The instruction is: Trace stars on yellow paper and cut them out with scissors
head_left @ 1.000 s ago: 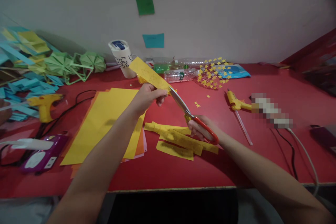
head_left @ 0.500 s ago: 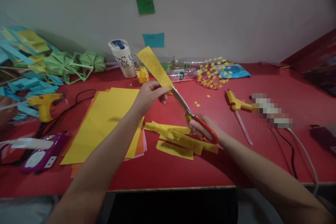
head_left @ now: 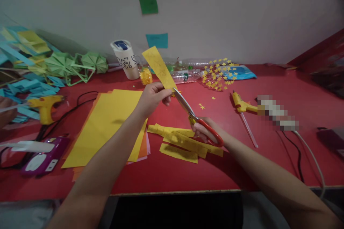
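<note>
My left hand [head_left: 156,96] pinches the lower end of a yellow paper strip [head_left: 159,67], which tilts up to the left and bears faint drawn lines. In my right hand [head_left: 202,128] are red-handled scissors [head_left: 185,102], their blade tips at the strip's lower edge beside my left fingers. Below the scissors, several yellow paper strips [head_left: 178,154] lie loose on the red table [head_left: 139,182]. A stack of yellow sheets [head_left: 107,128], with orange and pink ones under it, rests beneath my left forearm. Small cut yellow stars [head_left: 202,106] lie beyond the scissors.
On the right are a yellow glue gun [head_left: 243,105] and a blurred-out power strip [head_left: 278,112]. A patterned mug [head_left: 126,61], plastic bottles [head_left: 185,75] and a star-covered clear piece [head_left: 219,75] stand along the wall. At left, another person's hand [head_left: 6,112] is near a second glue gun [head_left: 47,107].
The yellow strip has turned slightly in my left hand, its top end shifting a little to the right. The scissors' tips have moved slightly left; the hands otherwise stay in place.
</note>
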`<state>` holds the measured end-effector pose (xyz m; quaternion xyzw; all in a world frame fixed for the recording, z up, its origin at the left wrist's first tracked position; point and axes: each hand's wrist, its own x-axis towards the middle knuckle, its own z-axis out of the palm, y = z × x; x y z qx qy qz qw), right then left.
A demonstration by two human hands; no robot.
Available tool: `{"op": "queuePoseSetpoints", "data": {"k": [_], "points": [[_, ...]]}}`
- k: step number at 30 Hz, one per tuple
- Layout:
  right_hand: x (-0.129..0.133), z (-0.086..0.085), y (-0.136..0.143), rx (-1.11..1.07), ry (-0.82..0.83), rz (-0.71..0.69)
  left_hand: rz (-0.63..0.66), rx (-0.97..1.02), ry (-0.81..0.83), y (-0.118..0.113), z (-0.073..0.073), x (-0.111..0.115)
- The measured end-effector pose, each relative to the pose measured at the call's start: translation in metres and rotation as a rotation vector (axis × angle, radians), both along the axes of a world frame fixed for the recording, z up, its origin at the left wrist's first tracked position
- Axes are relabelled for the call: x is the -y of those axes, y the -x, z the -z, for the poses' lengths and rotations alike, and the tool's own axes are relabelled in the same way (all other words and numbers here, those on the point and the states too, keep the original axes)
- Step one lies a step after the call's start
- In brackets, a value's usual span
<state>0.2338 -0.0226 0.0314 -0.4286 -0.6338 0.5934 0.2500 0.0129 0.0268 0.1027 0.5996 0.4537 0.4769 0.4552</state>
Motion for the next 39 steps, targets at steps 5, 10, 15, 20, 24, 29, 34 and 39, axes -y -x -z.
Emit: {"op": "queuePoseSetpoints", "data": {"k": [5, 10, 15, 20, 24, 29, 34, 39], "points": [[0.000, 0.005, -0.001, -0.004, -0.015, 0.002, 0.018, 0.014, 0.008, 0.001, 0.001, -0.001], [-0.001, 0.014, -0.004, -0.028, -0.013, 0.004, 0.008, 0.005, 0.009, 0.002, -0.001, 0.000], [-0.002, 0.010, -0.003, -0.030, 0.000, 0.002, 0.028, -0.008, 0.008, 0.002, -0.002, 0.000], [-0.002, 0.008, -0.002, -0.055, 0.026, -0.014, 0.030, 0.013, 0.015, 0.001, -0.001, 0.000], [-0.003, 0.010, -0.003, -0.047, 0.040, -0.003, 0.030, 0.017, 0.016, 0.001, -0.001, 0.000], [-0.002, 0.008, -0.003, -0.024, 0.037, 0.000, 0.032, 0.000, 0.015, 0.001, -0.001, 0.000], [-0.001, 0.005, -0.003, -0.012, 0.027, -0.002, 0.046, 0.010, 0.005, 0.002, -0.001, 0.000], [-0.002, 0.006, -0.004, -0.008, 0.022, -0.013, 0.057, 0.020, 0.007, 0.003, -0.002, -0.001]]}}
